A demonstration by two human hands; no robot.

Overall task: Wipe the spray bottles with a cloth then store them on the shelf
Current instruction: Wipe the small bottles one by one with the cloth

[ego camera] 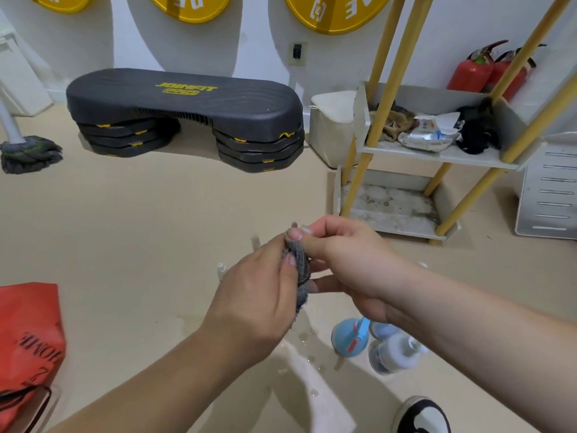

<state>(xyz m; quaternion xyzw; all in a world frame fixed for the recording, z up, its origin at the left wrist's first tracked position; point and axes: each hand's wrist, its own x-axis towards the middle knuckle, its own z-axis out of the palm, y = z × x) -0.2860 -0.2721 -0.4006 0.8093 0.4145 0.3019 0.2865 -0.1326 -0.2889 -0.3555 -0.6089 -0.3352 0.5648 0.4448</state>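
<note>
A gym's storage corner: a black step platform (184, 101) marked JOINFIT sits on stacked risers (259, 151). Big yellow discs (335, 12) like weight plates hang on the wall (265, 42). A mop (29, 153), red fire extinguishers (474, 70) and a cluttered shelf (437, 154) stand nearby.

The black step platform (184, 98) reads "JOINFIT" in yellow; lettering on the red bag (29, 320) is illegible.

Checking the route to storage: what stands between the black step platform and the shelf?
A white bin stands there against the wall, close beside the shelf; the head view shows it.
</note>
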